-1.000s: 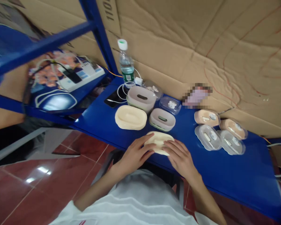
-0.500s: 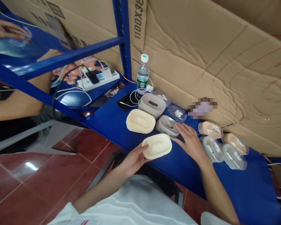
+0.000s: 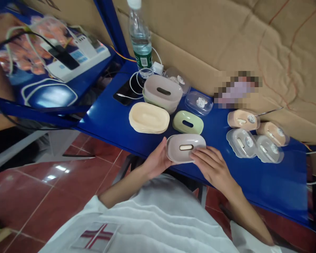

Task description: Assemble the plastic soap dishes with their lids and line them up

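Note:
Just over the table's front edge, my left hand (image 3: 158, 158) and right hand (image 3: 213, 165) hold a pale grey oval soap dish (image 3: 173, 149) with a slot. A cream strip (image 3: 185, 147) shows through the slot, from the cream base under the dish. My left hand grips the left end; what its fingers cover underneath is hidden. My right fingers lie over the dish's right end. Behind it sits a light green slotted soap dish (image 3: 196, 122). A stack of cream oval bases (image 3: 149, 118) stands to the left, with stacked grey and green soap dishes (image 3: 154, 86) behind.
Clear lids (image 3: 191, 102) with stickers lie at the back. To the right stand packed soap dishes in clear covers (image 3: 243, 119). A water bottle (image 3: 143, 47), phone (image 3: 125, 93) and white cable are at the back left. Beyond the blue frame is a power strip (image 3: 92, 58).
My right hand has taken the grey soap dish from the green one and brought it onto the cream base in my left hand. The view has moved closer.

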A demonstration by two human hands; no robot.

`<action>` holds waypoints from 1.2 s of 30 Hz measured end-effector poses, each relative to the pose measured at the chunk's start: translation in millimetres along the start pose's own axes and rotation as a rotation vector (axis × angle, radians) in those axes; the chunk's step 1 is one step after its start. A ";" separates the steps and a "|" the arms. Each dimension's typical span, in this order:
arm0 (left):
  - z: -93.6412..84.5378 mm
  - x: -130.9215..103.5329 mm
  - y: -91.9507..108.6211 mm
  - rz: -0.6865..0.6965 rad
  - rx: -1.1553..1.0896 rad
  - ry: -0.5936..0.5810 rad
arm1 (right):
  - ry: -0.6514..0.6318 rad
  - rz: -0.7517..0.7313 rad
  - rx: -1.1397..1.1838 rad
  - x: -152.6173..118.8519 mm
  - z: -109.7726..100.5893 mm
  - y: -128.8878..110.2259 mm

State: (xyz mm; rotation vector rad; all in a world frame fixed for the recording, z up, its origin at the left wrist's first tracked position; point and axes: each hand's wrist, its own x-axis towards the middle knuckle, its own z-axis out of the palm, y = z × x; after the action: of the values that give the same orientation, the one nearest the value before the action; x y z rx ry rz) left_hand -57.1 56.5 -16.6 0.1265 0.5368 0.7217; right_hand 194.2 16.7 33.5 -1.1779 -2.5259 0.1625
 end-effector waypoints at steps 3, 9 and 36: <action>3.3 2.0 0.2 0.047 0.055 0.022 | -0.004 -0.002 -0.071 -8.3 11.8 -1.5; 0.2 -7.1 9.8 0.117 0.081 0.110 | 0.065 -0.083 0.032 14.7 1.7 29.4; 0.5 -2.2 10.0 0.089 0.038 0.132 | 0.052 0.017 0.132 49.0 -3.5 37.2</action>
State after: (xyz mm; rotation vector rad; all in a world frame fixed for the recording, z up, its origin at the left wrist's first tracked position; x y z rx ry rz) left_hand -64.2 62.6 -12.3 0.1389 0.6744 0.8105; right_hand 193.1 77.9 40.5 -1.1365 -2.4205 0.2945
